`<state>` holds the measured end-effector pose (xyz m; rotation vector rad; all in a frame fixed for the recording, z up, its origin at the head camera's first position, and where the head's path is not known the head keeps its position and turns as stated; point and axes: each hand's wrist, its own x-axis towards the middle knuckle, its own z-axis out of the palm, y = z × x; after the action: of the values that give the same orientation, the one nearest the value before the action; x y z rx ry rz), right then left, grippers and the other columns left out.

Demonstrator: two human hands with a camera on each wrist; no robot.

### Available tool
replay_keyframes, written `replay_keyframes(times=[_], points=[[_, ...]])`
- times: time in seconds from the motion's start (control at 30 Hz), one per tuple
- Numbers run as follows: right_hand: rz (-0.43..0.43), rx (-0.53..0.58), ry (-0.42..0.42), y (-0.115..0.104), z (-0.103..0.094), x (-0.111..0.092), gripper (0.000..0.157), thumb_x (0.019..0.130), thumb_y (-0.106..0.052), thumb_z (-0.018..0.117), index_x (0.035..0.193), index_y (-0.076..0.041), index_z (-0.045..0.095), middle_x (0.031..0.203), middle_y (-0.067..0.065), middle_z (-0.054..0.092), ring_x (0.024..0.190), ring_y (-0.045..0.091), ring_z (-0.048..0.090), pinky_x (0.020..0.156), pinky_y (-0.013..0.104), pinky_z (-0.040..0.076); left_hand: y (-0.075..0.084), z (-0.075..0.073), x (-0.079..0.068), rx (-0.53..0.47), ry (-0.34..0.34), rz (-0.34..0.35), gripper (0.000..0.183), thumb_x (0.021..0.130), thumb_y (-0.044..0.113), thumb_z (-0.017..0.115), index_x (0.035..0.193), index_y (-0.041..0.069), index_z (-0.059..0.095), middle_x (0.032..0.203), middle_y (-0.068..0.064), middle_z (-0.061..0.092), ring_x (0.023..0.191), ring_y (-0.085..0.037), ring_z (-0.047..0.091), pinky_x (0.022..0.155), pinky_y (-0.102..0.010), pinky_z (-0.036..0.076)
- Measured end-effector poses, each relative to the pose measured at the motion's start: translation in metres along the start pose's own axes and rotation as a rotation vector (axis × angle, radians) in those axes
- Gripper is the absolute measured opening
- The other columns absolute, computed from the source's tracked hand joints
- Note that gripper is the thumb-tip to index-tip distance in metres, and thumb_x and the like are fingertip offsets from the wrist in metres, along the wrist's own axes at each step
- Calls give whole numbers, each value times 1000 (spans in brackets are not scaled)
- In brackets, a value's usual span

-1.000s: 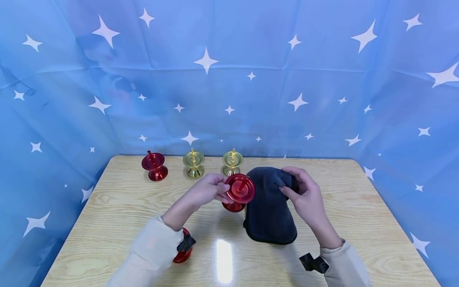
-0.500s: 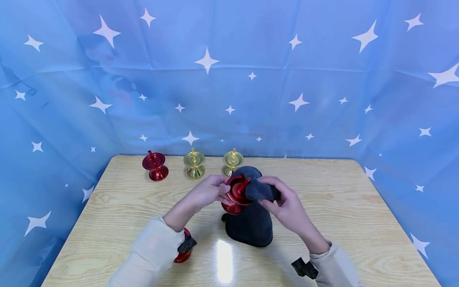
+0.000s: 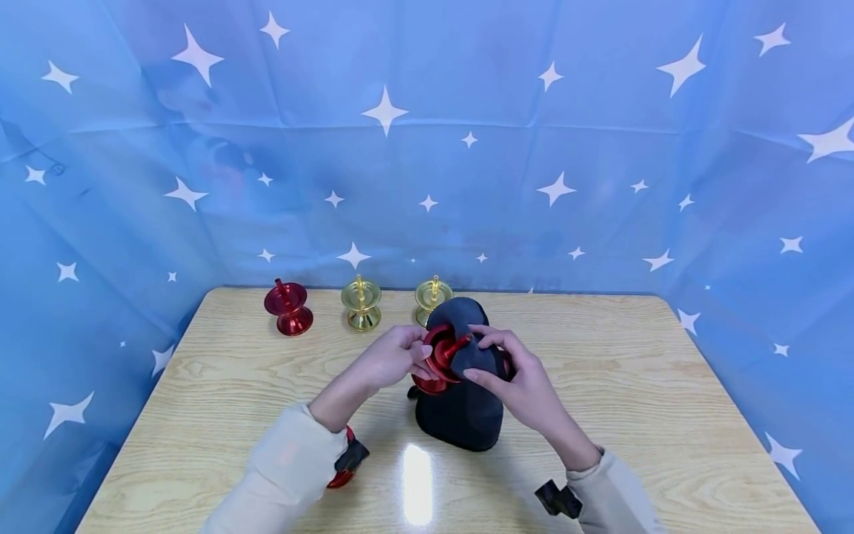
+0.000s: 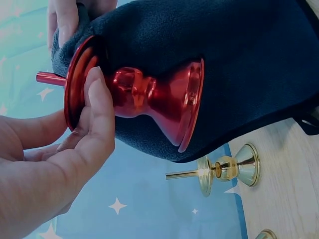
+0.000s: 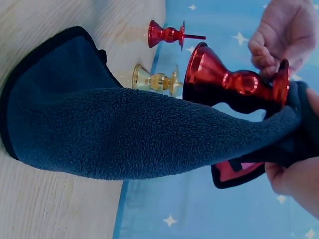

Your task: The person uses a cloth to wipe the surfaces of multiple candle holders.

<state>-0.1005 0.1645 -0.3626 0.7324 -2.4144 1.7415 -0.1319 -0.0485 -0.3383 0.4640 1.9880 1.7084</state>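
A shiny red candle holder with a spike is held off the table, tilted toward the right. My left hand pinches the rim of its dish, fingers below. My right hand grips a bunched part of a dark navy fleece cloth and holds it against the dish's right side. The rest of the cloth hangs down behind the holder. In the left wrist view the holder's stem and flared base show against the cloth. The right wrist view shows a pink patch under the cloth's folds.
Along the table's back edge stand a red candle holder and two gold ones, one in the middle and one partly behind the cloth. Another red holder is mostly hidden under my left wrist. A starred blue curtain surrounds the wooden table.
My right hand has moved left with the cloth, from beside the candle holder onto its dish. The cloth's hanging part has swung left behind the holder. My left hand has stayed nearly in place.
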Motion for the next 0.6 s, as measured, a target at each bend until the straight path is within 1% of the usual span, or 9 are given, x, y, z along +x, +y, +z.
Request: replay_keyframes(times=[0.13,0.23,0.33,0.4,0.6], points=[[43,-44,6,0,1,1,46,81,-8,69,123,-11,51,129,9,47,96,22,57,75,28,53,0,1,0,12,4,3,18,95,-5,37,102,-16,49,83,-19,59,77,-30,64,72,-35,55],[74,-96,4,0,1,2,54,79,-15,72,128,-18,50,127,8,46,100,20,53,78,32,51,0,3,1,26,1,-3,18,95,-6,38,103,-16,50,83,-19,60,77,-30,64,72,-34,55],[86,-142,0,1,2,4,56,77,-19,74,128,-21,51,124,6,46,108,19,46,84,38,48,-1,5,2,46,1,-15,17,94,-6,39,101,-15,51,81,-18,61,75,-30,64,71,-34,55],[91,-157,-4,2,2,4,56,76,-19,75,127,-22,52,122,5,48,109,19,45,85,39,47,-1,6,2,51,0,-26,15,94,-6,40,99,-15,52,80,-17,61,75,-32,64,70,-35,55],[90,-163,5,4,4,4,49,74,-16,76,120,-18,58,114,2,53,104,17,50,81,32,48,-3,8,3,70,2,-32,14,93,-5,42,97,-14,53,80,-17,62,75,-34,64,71,-39,55]])
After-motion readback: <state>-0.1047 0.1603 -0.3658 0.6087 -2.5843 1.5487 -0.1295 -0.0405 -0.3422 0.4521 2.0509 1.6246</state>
